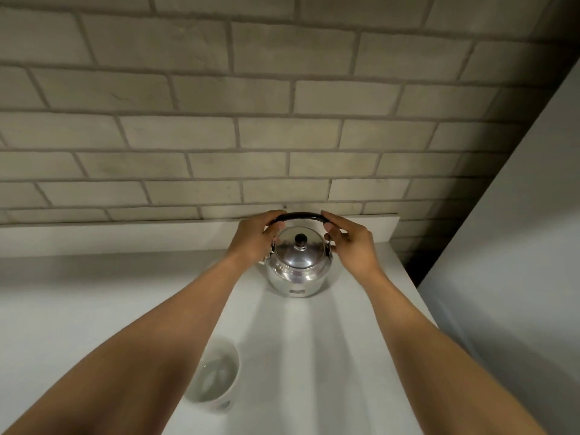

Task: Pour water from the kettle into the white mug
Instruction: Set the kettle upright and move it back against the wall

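A shiny steel kettle [296, 268] with a black knob on its lid and a black arched handle stands upright on the white counter [314, 356], near the back wall. My left hand [254, 240] curls around the left end of the handle. My right hand [351, 243] rests on the right end, fingers bent over it. The kettle's spout is hidden behind my left hand. The white mug [216, 375] stands near me on the counter, partly covered by my left forearm, and water shows inside it.
A grey brick wall [282, 120] rises right behind the counter's low white backsplash. A pale vertical panel [518, 246] closes off the right side, and the counter's right edge runs along it with a dark gap between.
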A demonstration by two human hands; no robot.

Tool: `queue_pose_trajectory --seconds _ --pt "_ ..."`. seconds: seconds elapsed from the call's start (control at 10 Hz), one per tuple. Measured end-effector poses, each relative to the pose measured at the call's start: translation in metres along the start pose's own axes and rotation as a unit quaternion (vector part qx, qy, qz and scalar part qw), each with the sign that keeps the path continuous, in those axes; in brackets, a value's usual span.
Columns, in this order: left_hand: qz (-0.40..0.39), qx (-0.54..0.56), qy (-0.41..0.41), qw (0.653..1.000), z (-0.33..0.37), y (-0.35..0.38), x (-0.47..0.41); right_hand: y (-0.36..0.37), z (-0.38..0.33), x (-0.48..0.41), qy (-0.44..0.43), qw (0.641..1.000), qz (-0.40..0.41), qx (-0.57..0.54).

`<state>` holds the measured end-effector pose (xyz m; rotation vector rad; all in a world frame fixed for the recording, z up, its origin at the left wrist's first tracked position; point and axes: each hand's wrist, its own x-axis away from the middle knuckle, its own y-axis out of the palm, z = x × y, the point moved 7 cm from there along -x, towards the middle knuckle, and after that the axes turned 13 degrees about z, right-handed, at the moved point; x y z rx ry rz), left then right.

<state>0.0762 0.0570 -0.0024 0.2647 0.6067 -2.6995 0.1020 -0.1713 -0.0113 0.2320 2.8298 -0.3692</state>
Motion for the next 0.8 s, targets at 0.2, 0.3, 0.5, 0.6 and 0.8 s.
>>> queue_pose_trajectory --seconds 0.2,0.3,0.5,0.6,0.8 --pt "-0.002 0.023 -0.021 1.0 -0.016 0.008 -0.016 0.015 0.018 -0.021 0.03 0.999 -0.005 0.014" --pt "-0.012 0.022 -0.037 0.999 -0.026 0.013 -0.023 0.021 0.029 -0.028 0.039 0.999 -0.01 0.018" --pt "-0.018 0.001 -0.025 1.0 -0.031 0.021 -0.032 0.027 0.042 -0.033 0.043 0.999 0.002 0.002" --pt "-0.014 -0.051 -0.012 0.999 -0.03 0.021 -0.031 0.028 0.041 -0.029 0.037 0.999 -0.002 0.029" --pt "-0.013 -0.103 -0.013 0.994 -0.017 0.016 -0.026 0.022 0.025 -0.01 -0.003 0.987 -0.047 0.153"
